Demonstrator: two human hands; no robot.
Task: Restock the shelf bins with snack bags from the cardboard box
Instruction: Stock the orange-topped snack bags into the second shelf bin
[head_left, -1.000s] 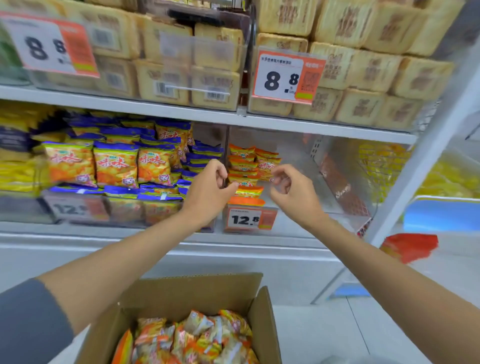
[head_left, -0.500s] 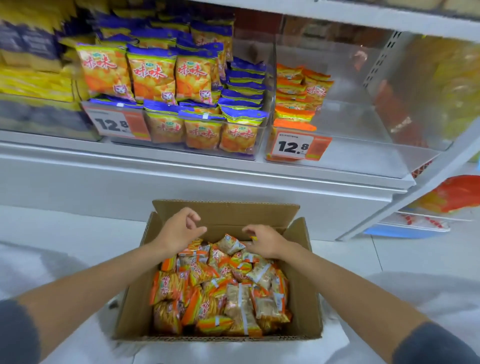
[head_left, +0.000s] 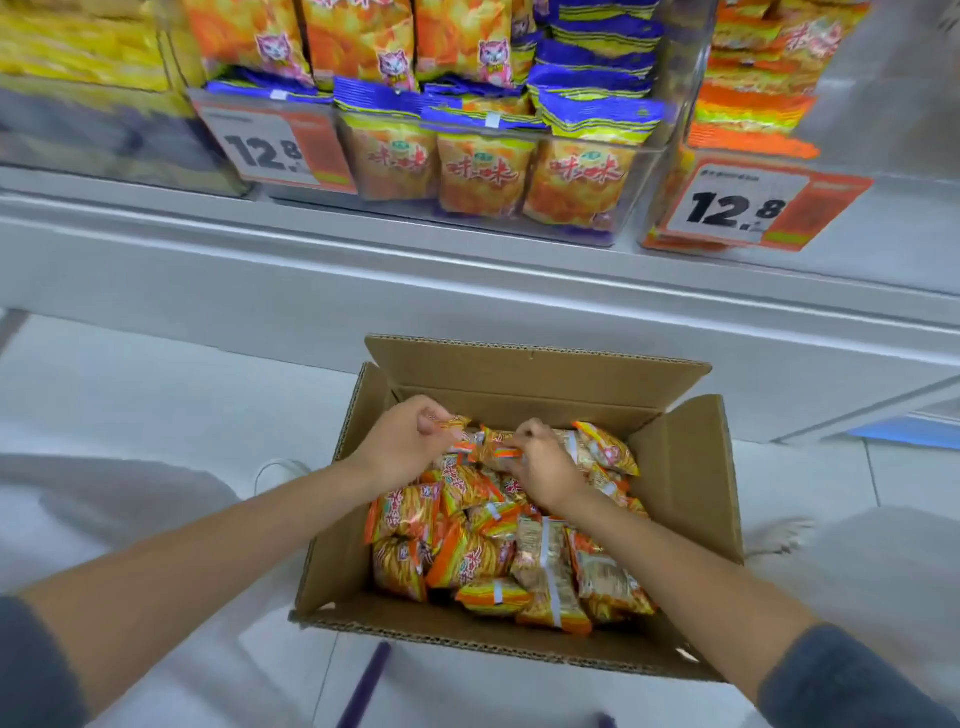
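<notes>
Though open, cardboard box (head_left: 685, 499) on pale floor tiles (head_left: 156, 395) below shelf bins (head_left: 652, 156).

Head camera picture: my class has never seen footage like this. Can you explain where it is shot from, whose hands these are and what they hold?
There is no machine here. A person wears one camera on the head, looking down at their own bare hands. On the floor stands an open cardboard box full of orange snack bags. The left hand pinches the edge of one bag, the right hand grips a second bag beside it. Above, clear shelf bins with 12.8 price tags hold more bags.
</notes>
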